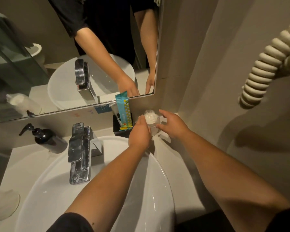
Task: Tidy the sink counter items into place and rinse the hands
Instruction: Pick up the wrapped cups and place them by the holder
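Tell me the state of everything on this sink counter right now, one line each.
Faucet: off, no water running.
Basin: no standing water visible.
Pump bottle: upright.
Clear cup: upright, white item inside, held between both hands.
Left hand: on cup.
Right hand: fingers spread beside cup.
Blue packet: standing in black holder.

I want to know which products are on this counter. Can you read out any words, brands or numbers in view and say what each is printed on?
No text can be read here.
Teal and yellow packet standing in the black holder: printing too blurred.
Blue sticker and small red marks on the wall below the mirror: too small.
Faucet handle: faint marking, illegible.
Dark pump bottle: no label shows.
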`<state>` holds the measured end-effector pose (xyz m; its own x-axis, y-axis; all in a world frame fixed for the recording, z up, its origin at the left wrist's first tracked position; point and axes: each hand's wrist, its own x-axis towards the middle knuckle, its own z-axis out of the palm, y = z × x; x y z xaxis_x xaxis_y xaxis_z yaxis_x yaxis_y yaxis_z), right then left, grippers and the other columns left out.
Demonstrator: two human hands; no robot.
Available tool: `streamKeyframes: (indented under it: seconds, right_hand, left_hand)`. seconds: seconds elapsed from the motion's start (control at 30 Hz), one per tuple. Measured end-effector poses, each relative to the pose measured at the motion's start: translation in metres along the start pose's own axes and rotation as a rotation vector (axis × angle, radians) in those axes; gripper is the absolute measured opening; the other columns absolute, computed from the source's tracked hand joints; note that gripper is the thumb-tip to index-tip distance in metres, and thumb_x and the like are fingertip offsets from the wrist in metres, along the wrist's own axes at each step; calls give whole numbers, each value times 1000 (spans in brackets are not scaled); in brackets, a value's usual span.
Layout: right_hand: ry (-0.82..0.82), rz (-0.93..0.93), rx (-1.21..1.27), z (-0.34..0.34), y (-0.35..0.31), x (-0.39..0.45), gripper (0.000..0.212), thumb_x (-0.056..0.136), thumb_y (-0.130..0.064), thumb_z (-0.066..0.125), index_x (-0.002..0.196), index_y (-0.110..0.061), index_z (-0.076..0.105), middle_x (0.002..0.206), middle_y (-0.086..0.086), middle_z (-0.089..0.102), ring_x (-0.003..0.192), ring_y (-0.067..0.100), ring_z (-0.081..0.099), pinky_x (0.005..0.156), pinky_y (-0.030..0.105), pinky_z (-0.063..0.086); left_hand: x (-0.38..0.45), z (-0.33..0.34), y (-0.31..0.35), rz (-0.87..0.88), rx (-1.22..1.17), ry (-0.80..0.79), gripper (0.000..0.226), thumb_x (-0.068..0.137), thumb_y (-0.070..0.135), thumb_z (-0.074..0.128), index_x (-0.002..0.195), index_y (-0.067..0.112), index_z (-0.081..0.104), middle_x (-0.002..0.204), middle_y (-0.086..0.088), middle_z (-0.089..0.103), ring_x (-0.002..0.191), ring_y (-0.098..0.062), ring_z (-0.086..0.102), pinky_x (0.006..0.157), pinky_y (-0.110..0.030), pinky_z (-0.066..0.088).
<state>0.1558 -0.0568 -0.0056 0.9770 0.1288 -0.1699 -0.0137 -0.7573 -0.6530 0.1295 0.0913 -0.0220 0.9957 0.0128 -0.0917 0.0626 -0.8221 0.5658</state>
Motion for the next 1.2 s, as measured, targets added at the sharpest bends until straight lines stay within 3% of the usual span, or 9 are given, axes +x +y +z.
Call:
streamKeyframes:
  seconds: [0.13,0.27,0.4,0.6,0.7,0.83,0.93,1.2]
  right_hand:
    - [37,-93,-136,-13,-16,-33,60,87,-27,66,141,-15,44,141,8,50,129,25,47,104,30,36]
    - [-1,-172,-239,-1,-31,-86,52,90,-29,59,139,-16,46,141,4,50,128,23,48,104,33,40]
    - [-87,-254,-355,29,-43,-133,52,92,-36,54,141,-19,43,144,2,47,130,22,44,107,33,35]
    - [-229,-358,-413,82,-66,-165,57,91,-42,52,143,-21,38,149,0,43,137,19,37,112,32,32]
    - [-274,-430,-450,107,-82,-172,55,90,-41,51,139,-19,42,144,2,47,133,21,41,107,31,36]
    - [-327,-545,-442,144,-112,-187,43,87,-41,52,125,-21,53,125,0,59,119,21,51,94,30,43]
    - [-358,-623,-443,172,-140,-198,52,89,-42,52,134,-16,48,136,3,54,126,23,48,102,32,40]
    - [-352,-707,-421,236,-228,-201,58,92,-44,48,143,-17,40,147,3,46,136,21,40,111,31,31]
  left_hand:
    - [-24,-22,1,99,103,-11,45,92,16,50,135,12,38,142,-13,43,117,-33,54,87,-43,48]
    - [-78,-44,-9,168,237,-42,52,98,23,41,147,13,28,157,-8,24,142,-23,27,110,-38,32]
    - [-149,-50,-42,208,361,-114,52,100,31,34,148,11,27,157,-9,23,143,-23,24,115,-34,21]
    - [-216,-66,-95,113,489,-78,53,96,40,38,142,12,37,143,-9,43,123,-24,46,103,-32,38]
    - [-232,-80,-107,92,455,-41,52,94,39,43,139,12,41,138,-9,48,124,-25,45,104,-32,36]
    - [-259,-98,-136,18,446,1,54,98,36,39,144,9,35,150,-10,36,138,-25,32,114,-31,22]
    - [-279,-111,-166,-58,477,25,57,101,40,30,150,11,22,157,-7,22,145,-21,18,117,-30,8]
    - [-311,-169,-249,-237,404,155,60,99,47,32,151,18,20,158,0,21,146,-17,17,117,-30,16]
